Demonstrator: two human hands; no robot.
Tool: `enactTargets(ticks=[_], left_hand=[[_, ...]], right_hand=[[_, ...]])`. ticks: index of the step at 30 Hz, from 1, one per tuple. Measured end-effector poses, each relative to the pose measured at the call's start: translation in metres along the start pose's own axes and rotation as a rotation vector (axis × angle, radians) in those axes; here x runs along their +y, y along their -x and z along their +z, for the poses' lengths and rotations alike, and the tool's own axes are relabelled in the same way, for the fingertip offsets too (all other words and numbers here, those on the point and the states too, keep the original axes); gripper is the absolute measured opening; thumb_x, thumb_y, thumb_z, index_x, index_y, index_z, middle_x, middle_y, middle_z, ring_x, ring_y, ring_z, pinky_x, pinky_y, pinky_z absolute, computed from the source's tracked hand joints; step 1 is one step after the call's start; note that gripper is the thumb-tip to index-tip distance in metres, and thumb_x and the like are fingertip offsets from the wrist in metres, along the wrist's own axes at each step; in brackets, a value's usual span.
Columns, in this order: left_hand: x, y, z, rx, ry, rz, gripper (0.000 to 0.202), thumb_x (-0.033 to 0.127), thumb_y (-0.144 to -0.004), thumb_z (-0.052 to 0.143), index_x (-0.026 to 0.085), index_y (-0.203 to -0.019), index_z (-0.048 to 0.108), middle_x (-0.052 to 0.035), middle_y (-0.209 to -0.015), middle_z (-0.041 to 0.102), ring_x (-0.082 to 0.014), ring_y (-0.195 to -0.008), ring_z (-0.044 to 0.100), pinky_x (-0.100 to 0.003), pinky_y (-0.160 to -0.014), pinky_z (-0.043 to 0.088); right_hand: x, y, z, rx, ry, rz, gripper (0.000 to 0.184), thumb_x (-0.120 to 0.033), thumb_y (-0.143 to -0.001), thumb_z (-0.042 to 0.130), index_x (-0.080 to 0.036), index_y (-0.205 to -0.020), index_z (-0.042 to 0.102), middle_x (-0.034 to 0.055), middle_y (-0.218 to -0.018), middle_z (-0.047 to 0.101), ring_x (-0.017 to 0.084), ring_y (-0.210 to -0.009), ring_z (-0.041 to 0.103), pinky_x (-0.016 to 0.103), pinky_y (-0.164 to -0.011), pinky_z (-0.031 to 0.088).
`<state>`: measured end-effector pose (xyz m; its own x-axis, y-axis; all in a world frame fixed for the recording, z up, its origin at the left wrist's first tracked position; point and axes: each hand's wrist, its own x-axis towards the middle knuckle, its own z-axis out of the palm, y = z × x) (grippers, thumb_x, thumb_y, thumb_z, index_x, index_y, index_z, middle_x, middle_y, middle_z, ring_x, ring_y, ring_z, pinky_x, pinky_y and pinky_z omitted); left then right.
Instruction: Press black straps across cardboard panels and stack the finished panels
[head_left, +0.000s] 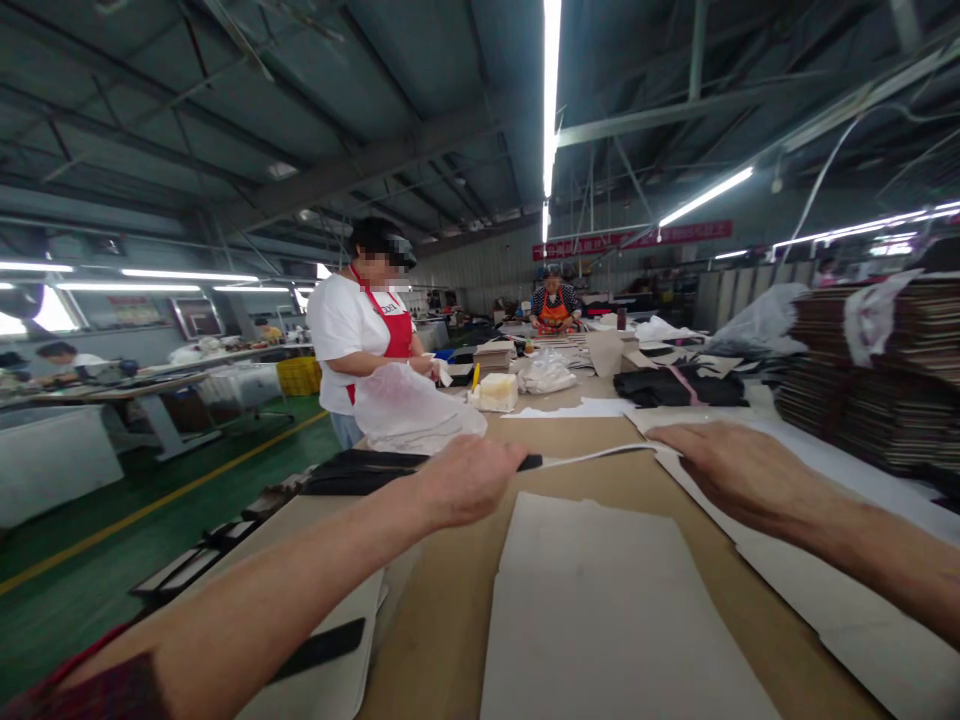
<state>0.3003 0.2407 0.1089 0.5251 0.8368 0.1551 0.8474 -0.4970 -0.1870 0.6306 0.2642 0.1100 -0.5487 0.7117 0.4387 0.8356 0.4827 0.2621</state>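
Note:
My left hand (469, 482) is closed around a black strip (534, 462), whose short end sticks out to the right of the fingers. From that end a thin white strip (596, 456) stretches across to my right hand (720, 465), which is closed on its other end; the fingertips are partly hidden. Below the hands, pale grey sheets (592, 600) lie overlapping on the brown tabletop (442, 620). Beside my left forearm, another black strip (322, 648) rests on a light board (352, 690).
Dark strips (360, 472) lie beyond my left hand. White sheets (847, 560) run under my right arm. Tall stacks of boards (870, 370) stand at right. A co-worker in a red apron (397, 333) handles white material at the table's left; another person (553, 305) is farther back.

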Motion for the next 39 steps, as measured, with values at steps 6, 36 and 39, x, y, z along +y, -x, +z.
enactTargets(ticks=[6,36,39], left_hand=[[-0.056,-0.121,0.089,0.049,-0.009,-0.109,0.035,0.013,-0.097,0.036,0.019,-0.126,0.053,-0.0144,-0.125,0.064,-0.0277,-0.113,0.063,-0.041,-0.093,0.051],[-0.086,-0.267,0.243,-0.203,0.153,-0.448,0.043,0.037,-0.097,0.056,0.017,-0.135,0.052,-0.0127,-0.136,0.056,-0.0267,-0.12,0.057,-0.05,-0.1,0.05],[-0.078,-0.25,0.23,-0.191,0.141,-0.475,0.049,0.039,-0.096,0.058,0.015,-0.138,0.049,-0.0156,-0.138,0.053,-0.0288,-0.122,0.056,-0.051,-0.1,0.05]], right_hand=[[0.042,-0.087,0.116,-0.17,0.021,0.058,0.041,-0.012,-0.095,0.033,-0.016,-0.129,0.056,0.0168,-0.131,0.061,0.029,-0.119,0.058,0.042,-0.099,0.042],[0.088,-0.153,0.317,-0.421,0.025,0.232,0.035,-0.021,-0.097,0.051,-0.008,-0.13,0.055,0.0198,-0.131,0.058,0.023,-0.113,0.061,0.041,-0.096,0.049],[0.078,-0.136,0.292,-0.358,0.004,0.176,0.041,-0.012,-0.095,0.043,-0.002,-0.133,0.051,0.0265,-0.138,0.051,0.029,-0.128,0.05,0.041,-0.1,0.042]])
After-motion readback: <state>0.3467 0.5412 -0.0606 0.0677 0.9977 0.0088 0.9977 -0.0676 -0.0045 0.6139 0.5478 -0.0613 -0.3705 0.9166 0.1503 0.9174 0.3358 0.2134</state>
